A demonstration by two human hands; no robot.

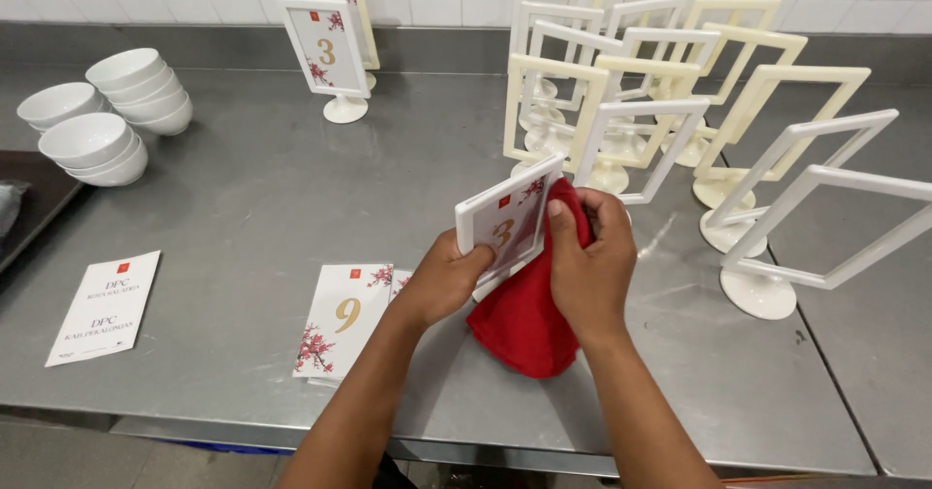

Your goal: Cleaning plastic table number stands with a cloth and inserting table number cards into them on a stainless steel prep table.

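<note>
My left hand (449, 277) grips the lower edge of a white table-number frame (509, 219) with a flowered card in it, tilted above the steel counter (243, 207). My right hand (592, 261) presses a red cloth (529, 319) against the frame's right side and back. The cloth hangs down to the counter below both hands. A small stack of flowered number cards (345, 319) lies flat just left of my left forearm.
Several empty white and cream frames on stands (680, 110) crowd the back right. Two framed number cards (328, 52) stand at the back centre. Stacks of white bowls (107, 115) sit at the far left. A white printed sheet (105, 304) lies at front left.
</note>
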